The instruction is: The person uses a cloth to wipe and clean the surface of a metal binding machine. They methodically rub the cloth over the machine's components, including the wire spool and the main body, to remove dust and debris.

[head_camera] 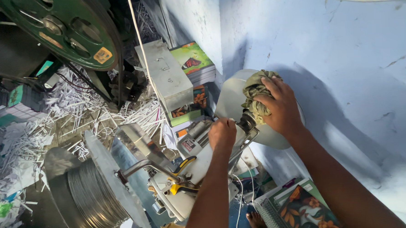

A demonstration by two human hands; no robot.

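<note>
A crumpled olive-green cloth rag (256,98) is gripped in the right hand (281,109), fingers curled over the top of it. The rag is pressed against the hub of a pale round metal disc (232,101), which is mounted at the end of a cream-coloured machine body (194,178) and stands close against the blue painted wall (346,53).

The left hand (222,135) is closed in a fist, just beside and below the right one, over the machine's shaft area; what is held inside the fist cannot be told.

Below and to the left of the left hand, yellow-handled pliers (182,176) are seen lying on the machine body. Further left of both hands, a large steel spool wound with grey wire (90,192) is carried on a bent metal arm.

Above the hands, a grey metal box (165,77) is set beside stacked booklets with colourful printed covers (194,62). Well up and left of the hands, a big dark green flywheel (64,29) is seen over a heap of white paper trimmings (35,130).

Below the right forearm, a spiral-bound notebook with an orange flower cover (298,210) is lying.
</note>
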